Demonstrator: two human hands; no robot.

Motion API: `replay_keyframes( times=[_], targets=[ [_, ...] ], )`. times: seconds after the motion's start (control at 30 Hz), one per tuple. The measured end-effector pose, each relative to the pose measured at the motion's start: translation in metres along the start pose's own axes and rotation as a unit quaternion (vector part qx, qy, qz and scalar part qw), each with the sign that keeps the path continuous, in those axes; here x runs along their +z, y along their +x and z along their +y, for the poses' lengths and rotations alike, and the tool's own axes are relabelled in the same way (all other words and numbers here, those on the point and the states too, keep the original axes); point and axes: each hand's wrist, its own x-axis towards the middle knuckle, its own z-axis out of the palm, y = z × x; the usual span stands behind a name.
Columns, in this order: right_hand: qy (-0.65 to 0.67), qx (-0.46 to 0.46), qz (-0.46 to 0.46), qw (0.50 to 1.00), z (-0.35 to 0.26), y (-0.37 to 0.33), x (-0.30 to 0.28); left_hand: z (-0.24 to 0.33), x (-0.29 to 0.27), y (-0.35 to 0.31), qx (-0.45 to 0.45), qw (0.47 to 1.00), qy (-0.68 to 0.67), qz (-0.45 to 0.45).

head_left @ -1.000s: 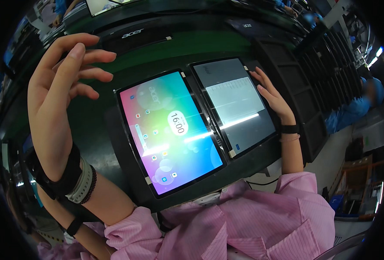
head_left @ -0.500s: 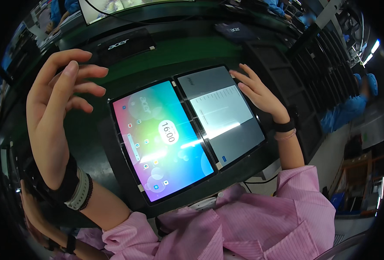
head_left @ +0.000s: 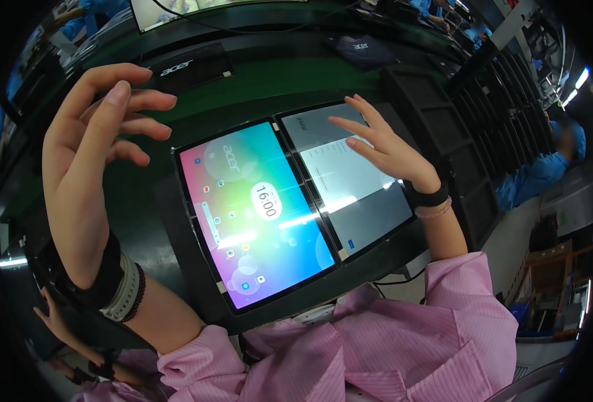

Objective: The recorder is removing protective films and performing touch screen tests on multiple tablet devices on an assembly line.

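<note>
Two tablets lie side by side on a dark tray, both with lit screens. The left tablet (head_left: pixel 276 248) shows a colourful home screen with icons and a clock. On the right tablet (head_left: pixel 370 214) a grey screen carries a pale panel with lines of text. My right hand (head_left: pixel 391 151) is over the right tablet's upper part, fingers apart and holding nothing; whether a fingertip touches the glass I cannot tell. Raised left of the left tablet, my left hand (head_left: pixel 85 154) is empty, its fingers loosely curled and apart.
Behind the tablets lie a black flat case (head_left: pixel 196 67) and a dark folded pouch (head_left: pixel 363 50). A divided black tray (head_left: pixel 437 127) stands at the right, beside a rack of black trays (head_left: pixel 500 110). A worker in blue (head_left: pixel 534 174) is at the far right; another person's hand (head_left: pixel 56 321) shows lower left.
My right hand has moved left from the right tablet's edge to over its screen. The heading on that screen has changed. My left hand has shifted slightly up; the other person's hand has moved.
</note>
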Motion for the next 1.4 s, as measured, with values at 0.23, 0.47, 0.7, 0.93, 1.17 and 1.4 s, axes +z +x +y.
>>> replay_keyframes(
  times=[0.23, 0.47, 0.7, 0.93, 1.17, 1.4],
  targets=[
    [0.006, -0.023, -0.028, 0.999, -0.019, 0.005, -0.001, 0.0, -0.002, -0.002, 0.004, 1.0, 0.007, 0.004],
    [0.015, -0.014, -0.003, 1.0, -0.021, -0.004, -0.001, -0.001, -0.005, -0.007, 0.013, 1.0, 0.005, 0.01],
    [0.165, -0.028, 0.028, 0.985, -0.049, -0.028, -0.02, 0.003, -0.002, -0.007, 0.008, 1.0, -0.009, 0.009],
    [0.731, -0.277, 0.009, 0.623, -0.151, -0.035, -0.032, 0.002, -0.001, -0.012, -0.007, 1.0, -0.001, 0.009],
    [0.707, -0.195, -0.019, 0.68, -0.155, -0.036, -0.036, -0.001, -0.006, -0.007, 0.002, 1.0, 0.011, 0.008],
    [0.677, -0.124, -0.077, 0.722, -0.161, -0.028, -0.034, 0.005, -0.007, -0.009, 0.008, 1.0, 0.019, 0.014]
  ],
)
